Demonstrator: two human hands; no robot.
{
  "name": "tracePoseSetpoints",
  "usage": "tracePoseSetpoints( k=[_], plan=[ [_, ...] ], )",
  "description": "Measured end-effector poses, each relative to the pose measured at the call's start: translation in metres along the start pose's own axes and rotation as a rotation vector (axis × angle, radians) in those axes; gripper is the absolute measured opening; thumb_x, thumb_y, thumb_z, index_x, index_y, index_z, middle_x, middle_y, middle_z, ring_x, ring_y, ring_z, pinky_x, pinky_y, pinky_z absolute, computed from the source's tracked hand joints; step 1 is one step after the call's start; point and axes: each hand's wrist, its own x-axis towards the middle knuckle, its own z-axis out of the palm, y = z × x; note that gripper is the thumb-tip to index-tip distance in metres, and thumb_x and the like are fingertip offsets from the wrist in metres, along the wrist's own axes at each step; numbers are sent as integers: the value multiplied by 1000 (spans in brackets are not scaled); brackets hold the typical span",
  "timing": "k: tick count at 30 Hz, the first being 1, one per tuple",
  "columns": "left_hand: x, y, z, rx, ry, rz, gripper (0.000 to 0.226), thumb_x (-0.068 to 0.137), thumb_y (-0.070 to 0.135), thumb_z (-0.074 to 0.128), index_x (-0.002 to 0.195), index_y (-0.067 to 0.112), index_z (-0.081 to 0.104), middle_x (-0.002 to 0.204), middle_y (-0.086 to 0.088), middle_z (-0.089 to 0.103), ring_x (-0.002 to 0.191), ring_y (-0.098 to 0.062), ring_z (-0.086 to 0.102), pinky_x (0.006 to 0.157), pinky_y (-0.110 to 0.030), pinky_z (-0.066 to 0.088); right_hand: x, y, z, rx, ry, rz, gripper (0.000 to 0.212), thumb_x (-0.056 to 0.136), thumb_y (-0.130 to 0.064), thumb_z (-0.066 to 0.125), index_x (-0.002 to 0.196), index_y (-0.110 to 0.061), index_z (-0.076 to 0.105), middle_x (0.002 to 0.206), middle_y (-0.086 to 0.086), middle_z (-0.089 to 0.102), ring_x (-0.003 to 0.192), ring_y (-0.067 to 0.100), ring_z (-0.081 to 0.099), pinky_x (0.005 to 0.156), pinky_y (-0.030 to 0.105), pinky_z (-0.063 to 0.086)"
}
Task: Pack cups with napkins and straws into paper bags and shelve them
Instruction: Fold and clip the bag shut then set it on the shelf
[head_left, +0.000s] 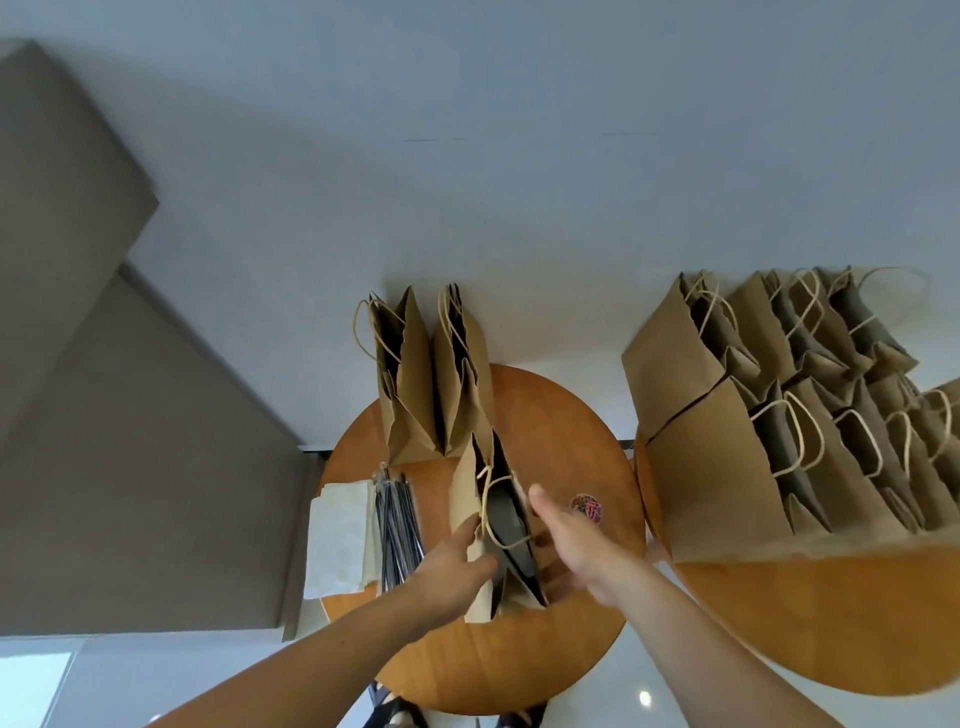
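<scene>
Left hand (457, 564) pinches the paper bag (464, 496) at its rim; right hand (574, 540) lies spread against its side (fingertips blurred); contents too dark to tell.

The round wooden table (519, 649) carries paper bags (415, 395), napkins (340, 540), straws (397, 530) and, seemingly, coloured clips (587, 508).

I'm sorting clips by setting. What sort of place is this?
Probably a café or takeaway packing corner, though it may be any plain room. One round wooden table holds napkins, straws and paper bags; a second table is crowded with rows of bags.
</scene>
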Motion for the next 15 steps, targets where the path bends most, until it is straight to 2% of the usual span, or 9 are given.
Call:
tracePoseSetpoints(
  k=[2, 4, 6, 8, 9, 11, 13, 15],
  plan=[
    [-4, 5, 5, -58, -43, -14, 54, 99, 35, 47, 149, 31, 27, 131, 0, 47, 108, -24, 59, 78, -26, 57, 6, 9, 8, 19, -59, 5, 100, 70, -92, 37, 150, -32, 36, 153, 4, 40, 133, 35, 44, 93, 54, 54],
    [0, 5, 10, -89, -74, -11, 55, 96, 34, 50, 147, 34, 28, 128, 2, 48, 107, -22, 59, 76, -26, 59, 11, 14, 12, -3, -59, -52, 94, 73, -91, 35, 146, -32, 43, 149, -1, 45, 134, 27, 44, 102, 53, 48],
    [0, 8, 15, -95, -95, -1, 59, 89, 38, 57, 141, 42, 30, 125, 7, 50, 106, -19, 59, 81, -31, 60, 7, 12, 19, -9, -65, -109, 70, 90, -75, 31, 139, -29, 53, 139, -5, 54, 129, 18, 48, 111, 46, 40],
    [2, 10, 20, -48, -42, 23, 59, 79, 39, 66, 132, 37, 41, 118, 6, 59, 101, -18, 63, 83, -34, 59, 4, 11, 20, -10, -104, -153, 50, 101, -57, 32, 120, -27, 68, 119, -5, 67, 114, 15, 59, 105, 42, 47],
    [3, 12, 23, 1, 23, 31, 54, 77, 37, 69, 126, 30, 49, 110, 3, 64, 96, -17, 65, 80, -33, 59, 2, 12, 18, -13, -125, -156, 47, 103, -51, 33, 112, -27, 72, 112, -3, 71, 109, 17, 63, 101, 43, 50],
    [4, 14, 26, 139, 196, -1, 28, 83, 34, 64, 108, 21, 60, 92, 1, 66, 85, -17, 67, 72, -30, 59, -3, 11, 13, -69, -147, -164, 42, 104, -41, 35, 114, -23, 72, 112, 1, 71, 112, 22, 62, 102, 44, 46],
    [2, 16, 24, 250, 288, -73, 16, 94, 31, 53, 96, 17, 61, 82, 1, 63, 83, -20, 69, 74, -33, 60, 1, 10, 4, -317, -81, -280, 37, 104, -33, 40, 123, -17, 67, 123, 1, 67, 119, 22, 58, 105, 41, 44],
    [0, 15, 22, 272, 292, -112, 24, 101, 28, 44, 97, 14, 63, 85, -5, 66, 83, -24, 71, 76, -38, 61, 8, 7, -5, -636, 42, -459, 34, 102, -31, 47, 132, -22, 59, 134, -6, 60, 124, 13, 54, 105, 28, 44]
  ],
)
